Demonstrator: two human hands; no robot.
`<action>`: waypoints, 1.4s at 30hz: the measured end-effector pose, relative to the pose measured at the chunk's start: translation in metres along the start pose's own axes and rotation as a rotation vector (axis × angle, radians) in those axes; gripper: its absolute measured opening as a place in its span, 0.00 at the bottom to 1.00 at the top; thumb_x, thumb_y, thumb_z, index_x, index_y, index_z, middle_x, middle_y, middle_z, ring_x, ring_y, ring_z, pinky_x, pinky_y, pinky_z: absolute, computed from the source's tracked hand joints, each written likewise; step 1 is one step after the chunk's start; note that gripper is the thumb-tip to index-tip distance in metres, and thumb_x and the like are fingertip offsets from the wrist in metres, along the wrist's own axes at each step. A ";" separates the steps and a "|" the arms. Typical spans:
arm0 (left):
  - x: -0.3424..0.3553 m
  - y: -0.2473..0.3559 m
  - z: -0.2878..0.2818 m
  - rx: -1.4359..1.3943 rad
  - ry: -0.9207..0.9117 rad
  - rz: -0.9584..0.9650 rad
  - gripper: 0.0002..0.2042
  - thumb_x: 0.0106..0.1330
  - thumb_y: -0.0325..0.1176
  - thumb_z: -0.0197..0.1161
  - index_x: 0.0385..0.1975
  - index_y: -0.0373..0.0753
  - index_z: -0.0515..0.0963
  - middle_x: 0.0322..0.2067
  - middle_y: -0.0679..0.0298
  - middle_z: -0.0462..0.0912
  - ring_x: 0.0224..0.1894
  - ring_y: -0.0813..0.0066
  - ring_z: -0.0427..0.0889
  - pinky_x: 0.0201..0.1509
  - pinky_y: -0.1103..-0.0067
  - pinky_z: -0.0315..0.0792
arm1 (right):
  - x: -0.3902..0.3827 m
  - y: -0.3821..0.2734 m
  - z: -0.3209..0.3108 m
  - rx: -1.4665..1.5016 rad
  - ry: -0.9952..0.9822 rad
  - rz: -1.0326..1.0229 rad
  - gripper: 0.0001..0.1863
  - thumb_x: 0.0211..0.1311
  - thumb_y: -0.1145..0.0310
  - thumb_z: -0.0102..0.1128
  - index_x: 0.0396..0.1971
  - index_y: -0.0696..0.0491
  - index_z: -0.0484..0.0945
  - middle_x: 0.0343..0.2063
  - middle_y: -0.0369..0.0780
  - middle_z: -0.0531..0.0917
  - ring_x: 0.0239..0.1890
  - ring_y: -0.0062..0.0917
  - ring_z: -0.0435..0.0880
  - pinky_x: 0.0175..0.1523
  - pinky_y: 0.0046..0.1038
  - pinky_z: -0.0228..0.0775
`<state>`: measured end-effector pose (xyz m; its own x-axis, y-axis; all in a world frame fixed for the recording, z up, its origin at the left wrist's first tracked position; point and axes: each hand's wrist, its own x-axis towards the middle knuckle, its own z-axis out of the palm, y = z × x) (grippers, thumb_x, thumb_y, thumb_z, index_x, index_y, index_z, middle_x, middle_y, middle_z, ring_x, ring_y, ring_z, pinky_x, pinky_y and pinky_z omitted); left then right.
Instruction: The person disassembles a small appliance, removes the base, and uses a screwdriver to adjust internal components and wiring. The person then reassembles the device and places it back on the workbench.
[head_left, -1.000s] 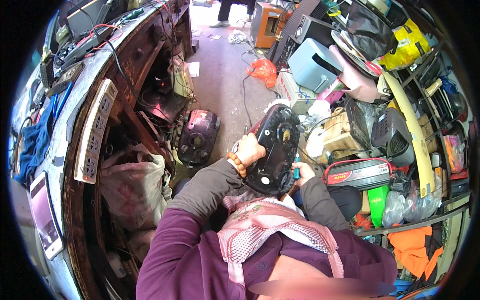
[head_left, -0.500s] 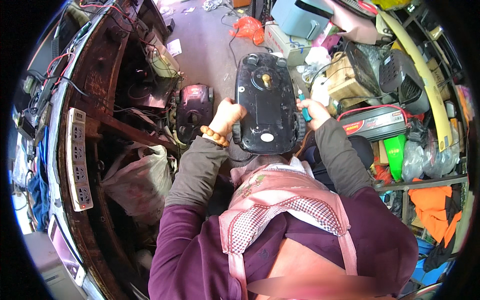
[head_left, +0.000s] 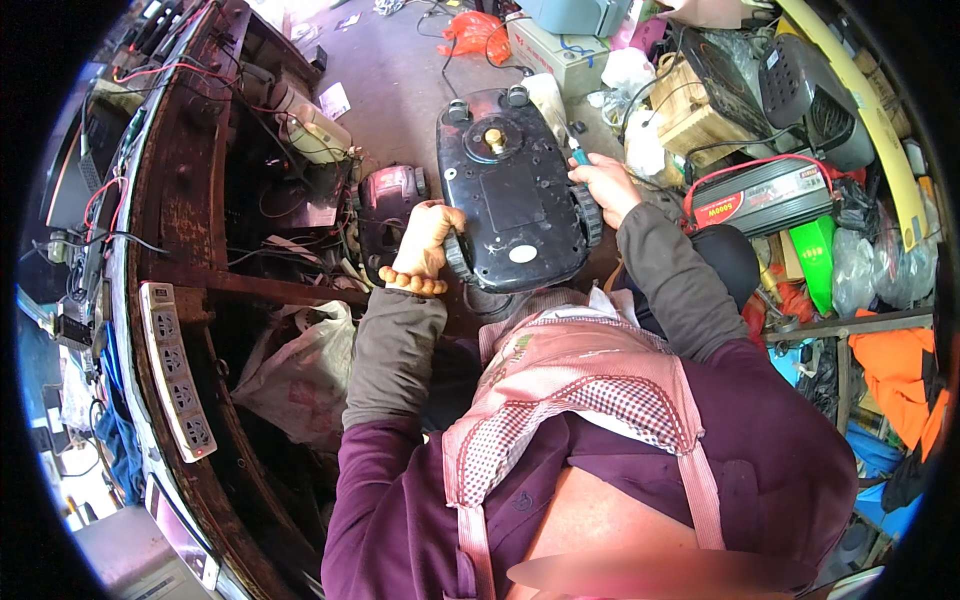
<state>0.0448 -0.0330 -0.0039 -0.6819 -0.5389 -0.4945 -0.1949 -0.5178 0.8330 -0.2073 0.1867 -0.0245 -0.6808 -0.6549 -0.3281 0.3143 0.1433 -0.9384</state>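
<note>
A black toy car (head_left: 512,200) is turned underside up in front of me, with its wheels and a brass-coloured knob near the far end showing. My left hand (head_left: 427,236) is closed on its near left side, by the left wheel. Beyond the right wheel, my right hand (head_left: 607,187) holds a teal-handled screwdriver (head_left: 579,155) whose thin shaft points away from me. That hand is close to the car's right edge; whether it touches is hard to tell. A smaller red and black toy car (head_left: 390,190) lies beyond my left hand, partly hidden.
On the left runs a worn wooden bench with a white power strip (head_left: 178,370), and a white sack (head_left: 305,375) sits below. To the right are a power inverter (head_left: 765,195) with a red cable, a wooden box (head_left: 695,115) and clutter. A red plastic bag (head_left: 474,38) lies on the floor ahead.
The whole view has shifted a little. The toy car is turned slightly anticlockwise. My left hand sits lower on it by the wheel, and the right hand has moved the screwdriver farther forward along its side.
</note>
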 end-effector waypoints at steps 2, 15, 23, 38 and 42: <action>-0.005 0.000 -0.001 -0.014 0.026 -0.015 0.09 0.44 0.18 0.62 0.27 0.31 0.81 0.23 0.63 0.78 0.22 0.69 0.75 0.29 0.72 0.69 | -0.025 -0.029 0.016 -0.650 0.142 -0.215 0.15 0.67 0.71 0.68 0.51 0.59 0.85 0.35 0.33 0.87 0.37 0.22 0.85 0.46 0.28 0.77; -0.017 0.002 0.054 0.050 0.029 0.105 0.28 0.48 0.11 0.60 0.55 0.19 0.77 0.35 0.51 0.86 0.30 0.58 0.87 0.33 0.67 0.83 | -0.031 -0.159 0.044 -0.465 -0.352 -0.492 0.18 0.66 0.77 0.68 0.55 0.60 0.82 0.42 0.36 0.86 0.38 0.17 0.85 0.44 0.23 0.79; -0.029 0.012 0.062 0.021 0.001 0.069 0.26 0.46 0.11 0.61 0.52 0.21 0.80 0.35 0.54 0.87 0.31 0.63 0.87 0.36 0.71 0.82 | 0.000 -0.139 0.058 -0.213 -0.186 -0.600 0.19 0.69 0.73 0.73 0.56 0.57 0.80 0.42 0.40 0.88 0.34 0.20 0.89 0.36 0.22 0.83; -0.022 0.004 0.062 0.038 0.045 0.098 0.26 0.47 0.11 0.60 0.51 0.23 0.80 0.33 0.60 0.85 0.29 0.69 0.83 0.34 0.74 0.79 | 0.005 -0.129 0.067 -0.604 -0.144 -0.820 0.17 0.62 0.64 0.74 0.45 0.54 0.78 0.30 0.42 0.81 0.31 0.31 0.82 0.38 0.36 0.75; -0.026 0.008 0.069 0.049 0.083 0.084 0.25 0.47 0.11 0.60 0.51 0.24 0.80 0.33 0.60 0.85 0.28 0.69 0.82 0.32 0.75 0.79 | -0.006 -0.129 0.070 -0.625 -0.217 -0.819 0.16 0.62 0.65 0.72 0.45 0.54 0.77 0.30 0.44 0.82 0.32 0.34 0.84 0.39 0.37 0.76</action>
<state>0.0121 0.0224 0.0323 -0.6371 -0.6330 -0.4398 -0.1755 -0.4364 0.8824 -0.1980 0.1202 0.1058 -0.3786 -0.8346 0.4002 -0.6277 -0.0862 -0.7737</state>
